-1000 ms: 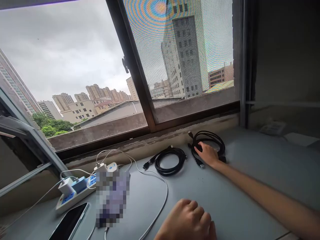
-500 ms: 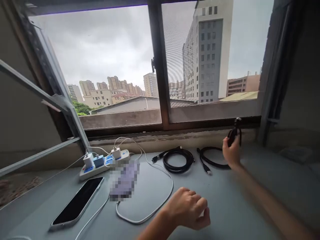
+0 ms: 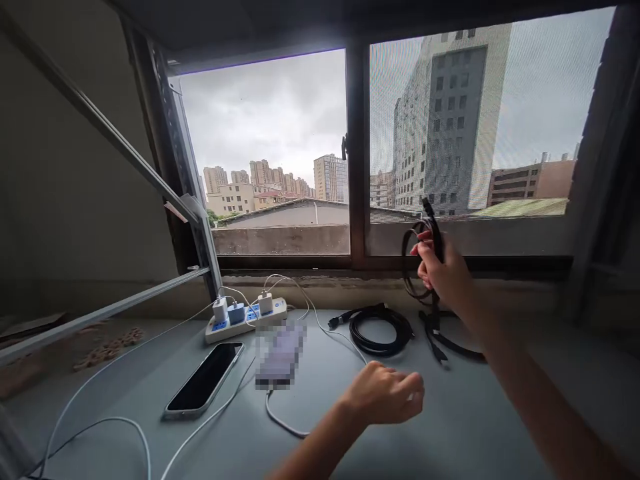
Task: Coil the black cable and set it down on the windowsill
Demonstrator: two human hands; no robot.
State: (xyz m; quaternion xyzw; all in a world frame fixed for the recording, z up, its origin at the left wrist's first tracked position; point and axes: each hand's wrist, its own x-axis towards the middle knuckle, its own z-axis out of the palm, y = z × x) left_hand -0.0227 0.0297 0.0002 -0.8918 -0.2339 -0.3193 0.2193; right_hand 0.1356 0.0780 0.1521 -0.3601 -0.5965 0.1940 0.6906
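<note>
My right hand [image 3: 443, 270] is raised in front of the window sill, closed around a coiled black cable [image 3: 425, 233] that it holds up off the grey table [image 3: 450, 427]. Part of another black cable [image 3: 443, 340] lies on the table right under it. A second black coil [image 3: 381, 327] rests flat on the table to the left. My left hand [image 3: 387, 395] hovers low over the table in a loose fist, with nothing visible in it.
A white power strip [image 3: 245, 319] with several chargers sits by the window. White cables [image 3: 280, 417] run from it across the table. A dark phone [image 3: 205, 381] lies face up, next to a blurred-out object [image 3: 280, 355]. A metal frame [image 3: 190, 207] stands at left.
My right hand has taken the black coil off the table and lifted it up before the window. The view has swung left and back. My left hand has stayed clenched.
</note>
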